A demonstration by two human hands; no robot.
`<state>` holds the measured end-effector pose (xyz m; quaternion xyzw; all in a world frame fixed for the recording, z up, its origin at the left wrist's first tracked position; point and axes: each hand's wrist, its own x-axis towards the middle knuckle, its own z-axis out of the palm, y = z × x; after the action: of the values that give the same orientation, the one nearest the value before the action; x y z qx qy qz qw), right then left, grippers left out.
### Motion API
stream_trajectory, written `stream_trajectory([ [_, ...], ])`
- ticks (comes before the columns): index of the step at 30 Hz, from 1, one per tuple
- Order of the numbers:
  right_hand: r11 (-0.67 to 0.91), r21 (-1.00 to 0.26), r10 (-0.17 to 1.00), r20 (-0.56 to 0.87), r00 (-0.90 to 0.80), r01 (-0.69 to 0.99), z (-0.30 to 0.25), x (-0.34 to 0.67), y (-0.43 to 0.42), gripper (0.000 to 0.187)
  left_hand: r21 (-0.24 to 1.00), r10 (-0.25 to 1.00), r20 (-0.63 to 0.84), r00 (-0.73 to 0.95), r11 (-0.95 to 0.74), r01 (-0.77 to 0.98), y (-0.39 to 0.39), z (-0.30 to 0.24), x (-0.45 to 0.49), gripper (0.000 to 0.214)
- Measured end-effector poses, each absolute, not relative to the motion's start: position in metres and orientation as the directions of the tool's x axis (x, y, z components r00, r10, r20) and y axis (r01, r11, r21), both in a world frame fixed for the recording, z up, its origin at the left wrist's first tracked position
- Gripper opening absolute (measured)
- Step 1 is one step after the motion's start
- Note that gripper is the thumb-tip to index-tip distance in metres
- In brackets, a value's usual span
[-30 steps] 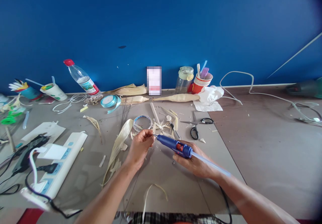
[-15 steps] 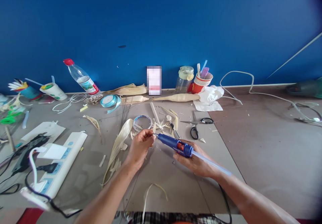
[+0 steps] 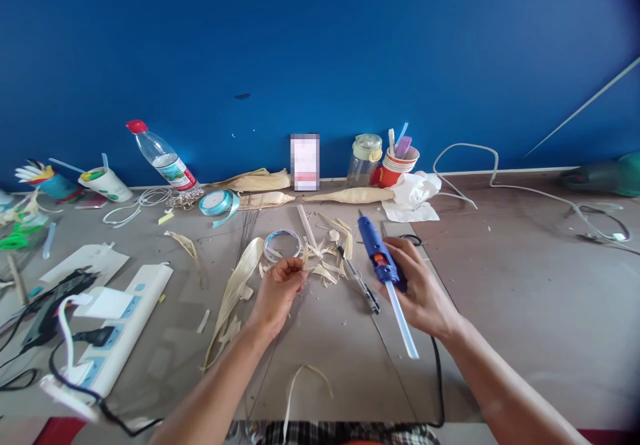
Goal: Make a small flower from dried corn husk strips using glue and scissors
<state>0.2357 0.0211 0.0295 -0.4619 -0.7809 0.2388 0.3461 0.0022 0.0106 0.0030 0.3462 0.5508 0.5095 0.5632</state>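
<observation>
My right hand (image 3: 419,292) grips a blue glue gun (image 3: 377,253) with a clear glue stick (image 3: 401,320) jutting from its back. The nozzle points away from me, toward the wall. My left hand (image 3: 277,291) is closed in a pinch on a small pale piece of corn husk near its fingertips. Pale husk scraps (image 3: 324,266) lie between the two hands. A small craft knife (image 3: 359,278) lies just left of my right hand. Black scissors (image 3: 409,238) are partly hidden behind the gun.
A white power strip (image 3: 120,326) with plugs and cables sits at the left. A long husk strip (image 3: 236,285), a wire coil (image 3: 283,244), a ribbon roll (image 3: 217,201), a water bottle (image 3: 160,156), a jar (image 3: 365,158) and a red cup (image 3: 395,164) lie toward the wall. White cable (image 3: 530,188) loops right.
My right hand swung the glue gun away from my left hand's fingertips, to the right and up, so the nozzle now points toward the wall. My left hand stayed put.
</observation>
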Motion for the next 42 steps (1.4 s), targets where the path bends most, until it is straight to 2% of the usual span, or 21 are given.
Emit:
stream_trajectory([
  [3, 0.444, -0.575, 0.889, 0.379, -0.257, 0.687, 0.025, 0.252, 0.024, 0.036, 0.949, 0.959, -0.259, -0.114, 0.231, -0.213, 0.01, 0.0, 0.0, 0.019],
  [6, 0.398, -0.405, 0.872, 0.445, -0.203, 0.823, 0.01, 0.275, 0.025, 0.038, 0.95, 0.96, -0.26, -0.109, 0.233, -0.21, 0.009, -0.002, -0.002, 0.02],
  [9, 0.321, -0.271, 0.884, 0.429, -0.185, 0.907, -0.012, 0.304, 0.025, 0.041, 0.949, 0.968, -0.235, -0.086, 0.209, -0.237, 0.009, 0.0, -0.003, 0.018],
  [13, 0.252, -0.255, 0.929, 0.333, -0.16, 0.933, -0.042, 0.34, 0.021, 0.041, 0.933, 0.968, -0.242, -0.063, 0.215, -0.288, 0.007, 0.004, -0.001, 0.019],
  [17, 0.255, -0.244, 0.945, 0.266, -0.188, 0.936, -0.057, 0.361, 0.017, 0.039, 0.924, 0.969, -0.244, -0.046, 0.218, -0.313, 0.007, 0.004, -0.001, 0.019],
  [20, 0.22, -0.21, 0.961, 0.215, -0.175, 0.953, -0.045, 0.365, 0.015, 0.045, 0.925, 0.97, -0.239, -0.034, 0.217, -0.313, 0.006, 0.002, -0.001, 0.018],
  [22, 0.184, -0.272, 0.965, 0.233, -0.121, 0.944, -0.026, 0.36, 0.014, 0.049, 0.924, 0.97, -0.241, -0.028, 0.22, -0.312, 0.006, 0.002, -0.001, 0.017],
  [24, 0.176, -0.497, 0.971, 0.229, -0.067, 0.85, 0.0, 0.343, 0.015, 0.046, 0.923, 0.968, -0.251, -0.026, 0.231, -0.309, 0.006, 0.002, 0.0, 0.017],
  [27, 0.107, -0.842, 0.991, 0.048, -0.123, 0.529, 0.032, 0.294, 0.016, 0.036, 0.92, 0.964, -0.264, -0.028, 0.243, -0.308, 0.005, 0.004, 0.001, 0.018],
  [29, 0.016, -0.944, 0.965, -0.072, -0.254, 0.33, 0.041, 0.249, 0.018, 0.031, 0.92, 0.965, -0.262, -0.023, 0.243, -0.306, 0.005, 0.004, 0.002, 0.017],
  [31, -0.182, -0.972, 0.908, -0.224, -0.353, 0.15, 0.039, 0.205, 0.022, 0.026, 0.923, 0.967, -0.255, -0.02, 0.237, -0.302, 0.005, 0.005, 0.002, 0.018],
  [32, -0.312, -0.945, 0.864, -0.324, -0.385, 0.093, 0.035, 0.186, 0.024, 0.025, 0.925, 0.968, -0.251, -0.022, 0.233, -0.3, 0.006, 0.005, 0.002, 0.018],
  [35, -0.516, -0.857, 0.758, -0.462, -0.461, 0.011, 0.021, 0.149, 0.031, 0.024, 0.928, 0.972, -0.235, -0.025, 0.216, -0.303, 0.006, 0.004, 0.0, 0.018],
  [42, -0.542, -0.828, 0.786, -0.44, -0.434, -0.142, 0.013, 0.139, 0.038, 0.02, 0.941, 0.975, -0.221, -0.001, 0.212, -0.264, 0.003, 0.005, -0.001, 0.015],
])
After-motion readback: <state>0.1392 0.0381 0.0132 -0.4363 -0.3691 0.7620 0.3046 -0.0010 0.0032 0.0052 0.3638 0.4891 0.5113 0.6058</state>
